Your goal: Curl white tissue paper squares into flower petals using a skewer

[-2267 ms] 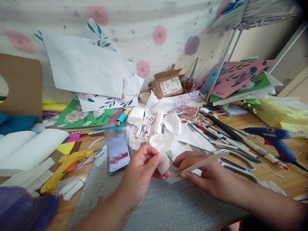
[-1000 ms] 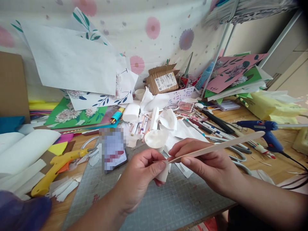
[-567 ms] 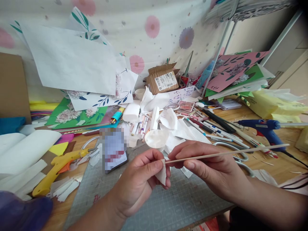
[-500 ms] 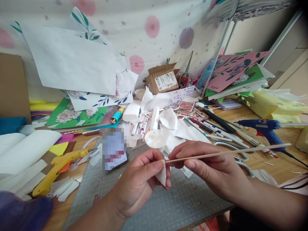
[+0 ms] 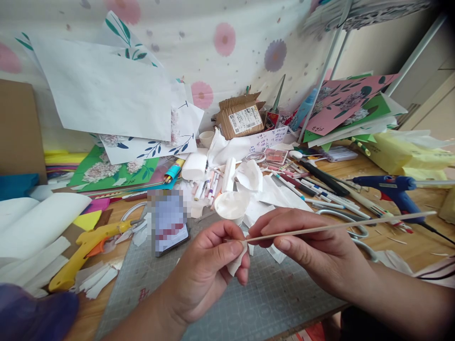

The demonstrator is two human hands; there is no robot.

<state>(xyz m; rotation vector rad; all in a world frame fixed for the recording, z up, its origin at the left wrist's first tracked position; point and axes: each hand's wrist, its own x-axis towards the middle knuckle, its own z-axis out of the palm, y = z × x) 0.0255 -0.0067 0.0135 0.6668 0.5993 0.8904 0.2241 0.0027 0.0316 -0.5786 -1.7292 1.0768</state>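
Near the centre of the frame, a small white paper piece (image 5: 236, 262) is pinched in the left hand (image 5: 216, 260). The right hand (image 5: 302, 241) pinches a thin wooden stick (image 5: 341, 225), its tip touching the paper. Just above the hands sits a white cup (image 5: 232, 206); below them lies a grey cutting mat (image 5: 249, 303).

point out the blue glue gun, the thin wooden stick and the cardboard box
blue glue gun (image 5: 397, 185): head view, body
thin wooden stick (image 5: 377, 220): head view, outer half
cardboard box (image 5: 245, 120): head view, label side
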